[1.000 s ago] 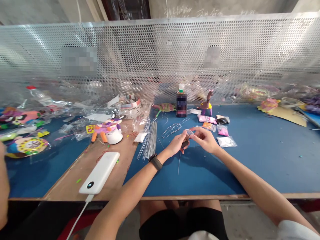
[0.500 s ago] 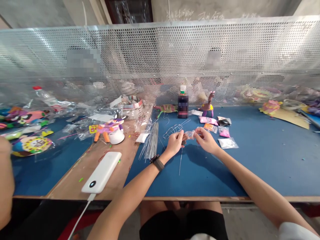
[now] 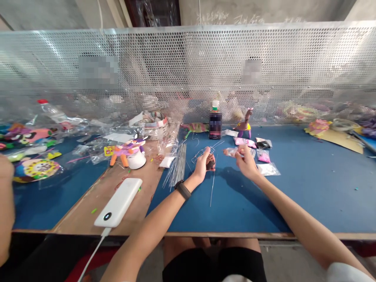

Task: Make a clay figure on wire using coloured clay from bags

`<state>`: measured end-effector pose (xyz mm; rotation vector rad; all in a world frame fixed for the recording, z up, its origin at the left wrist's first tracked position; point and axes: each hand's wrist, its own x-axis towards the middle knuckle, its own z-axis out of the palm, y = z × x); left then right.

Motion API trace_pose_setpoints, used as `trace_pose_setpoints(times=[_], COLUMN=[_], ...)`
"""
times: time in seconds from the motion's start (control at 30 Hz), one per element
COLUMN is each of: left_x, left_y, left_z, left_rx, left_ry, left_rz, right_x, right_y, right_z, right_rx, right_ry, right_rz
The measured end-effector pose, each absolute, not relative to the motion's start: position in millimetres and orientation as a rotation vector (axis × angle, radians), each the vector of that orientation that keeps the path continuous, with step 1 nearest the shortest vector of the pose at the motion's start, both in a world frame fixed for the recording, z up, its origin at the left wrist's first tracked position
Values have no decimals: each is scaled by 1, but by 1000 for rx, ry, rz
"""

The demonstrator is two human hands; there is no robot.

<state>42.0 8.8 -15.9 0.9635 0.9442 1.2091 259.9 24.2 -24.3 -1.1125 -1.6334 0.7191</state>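
Note:
My left hand (image 3: 202, 163) is closed around a lump of brown clay (image 3: 210, 162) with a darker patch on its lower side. To its right, above the blue mat, my right hand (image 3: 246, 160) pinches a small clear plastic bag (image 3: 230, 152) with a little brownish content at its far end. The bag and the lump are apart. A thin wire (image 3: 212, 192) lies below my left hand, and a bent wire frame (image 3: 196, 156) shows partly behind it. Just beyond my right hand are small packets of clay, among them a pink packet (image 3: 244, 142) and a white packet (image 3: 268, 169).
A bundle of straight wires (image 3: 178, 168) lies left of my hands. A bottle (image 3: 215, 125) and a purple-brown clay animal (image 3: 244, 126) stand by the perforated metal screen (image 3: 188, 58). A white power bank (image 3: 119, 201) lies on the brown board. Another person's arm (image 3: 6, 207) is at far left.
My right hand has moved right with the plastic bag, away from the clay lump. My left hand has shifted slightly left and turned, so more of the lump shows.

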Motion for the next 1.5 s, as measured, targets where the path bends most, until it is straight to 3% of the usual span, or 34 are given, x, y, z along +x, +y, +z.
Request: trace_pose_setpoints(times=[0.3, 0.43, 0.73, 1.17, 1.5], left_x=[41, 40, 43, 44, 57], left_y=[11, 9, 6, 3, -2], left_z=[-13, -12, -11, 4, -10], left_rx=[953, 1015, 854, 1050, 1110], left_ry=[933, 906, 868, 1012, 777], left_rz=[1194, 1171, 1173, 1477, 1278], right_x=[256, 256, 240, 240, 228], right_y=[14, 15, -4, -11, -19], right_z=[-19, -18, -13, -6, -6], right_rx=[-1153, -1121, -1095, -1035, -931], right_ry=[-1514, -1481, -1738, -1917, -2096], right_rz=[619, 721, 739, 1036, 1195])
